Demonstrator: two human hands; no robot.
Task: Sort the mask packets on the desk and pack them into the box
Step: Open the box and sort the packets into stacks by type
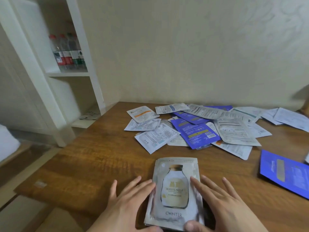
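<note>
A silver mask packet (175,191) printed with a pale bottle lies face up at the desk's near edge, seemingly on top of a thin stack. My left hand (128,201) touches its left edge with straight fingers. My right hand (220,203) rests along its right edge, thumb on the lower right corner. A loose pile of white and blue mask packets (197,126) is spread over the far half of the desk. A blue packet stack (286,171) lies at the right. No box is in view.
The brown wooden desk (93,158) stands against a pale wall. A white shelf unit (55,74) at the left holds several water bottles (66,51). Beyond the desk's left edge is floor.
</note>
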